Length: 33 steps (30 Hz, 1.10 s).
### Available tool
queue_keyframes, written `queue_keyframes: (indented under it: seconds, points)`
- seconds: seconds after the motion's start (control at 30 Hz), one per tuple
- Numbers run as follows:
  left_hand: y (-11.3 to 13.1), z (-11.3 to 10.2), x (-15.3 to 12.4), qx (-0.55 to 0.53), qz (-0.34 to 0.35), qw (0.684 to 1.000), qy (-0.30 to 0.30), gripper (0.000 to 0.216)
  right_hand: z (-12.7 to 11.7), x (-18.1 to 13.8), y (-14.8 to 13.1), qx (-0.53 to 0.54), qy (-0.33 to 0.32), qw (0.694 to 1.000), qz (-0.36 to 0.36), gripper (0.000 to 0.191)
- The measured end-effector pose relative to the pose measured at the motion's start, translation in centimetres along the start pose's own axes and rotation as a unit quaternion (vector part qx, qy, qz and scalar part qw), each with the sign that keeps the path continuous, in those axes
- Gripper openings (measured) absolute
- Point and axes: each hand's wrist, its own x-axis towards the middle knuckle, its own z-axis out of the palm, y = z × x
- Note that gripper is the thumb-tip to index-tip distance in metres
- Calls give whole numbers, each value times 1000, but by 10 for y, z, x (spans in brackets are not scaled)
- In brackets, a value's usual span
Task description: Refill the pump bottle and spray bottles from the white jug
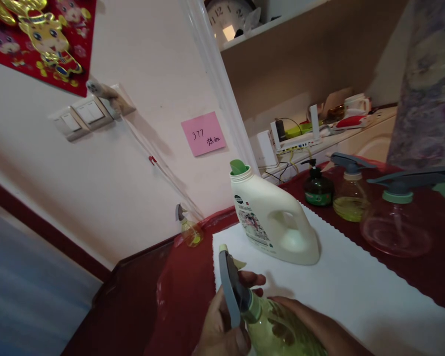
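A spray bottle (278, 324) with yellow-green liquid, a grey trigger head and a pale green collar is tilted low in the view. My left hand (222, 324) is closed around its head and collar, thumb in front and fingertips showing behind. Along the bottle's far side lies my right hand (307, 314), gripping the body; finger shapes show through the liquid, and the bottle's base is cut off by the frame edge. Just beyond stands a cream detergent jug (278, 222) with a side handle, its neck uncapped and a green spout piece inside.
White paper (341, 277) covers part of the dark red tabletop (193, 296). To the right stand a dark pump bottle (319, 188) and two spray bottles, one yellow (350, 202), one clear (396, 227). Another small sprayer (191, 232) is by the wall. A router (296, 141) sits behind.
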Motion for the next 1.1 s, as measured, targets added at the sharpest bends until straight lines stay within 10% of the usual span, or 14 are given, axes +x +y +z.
queue_keyframes:
  seconds: [0.13,1.1]
  points:
    - [14,2,-6,-37,-45,997,-59,62,6,2,7,8,28,999,-29,70]
    - [12,26,-13,-33,2,998,59,47,6,-1,1,9,51,999,2,64]
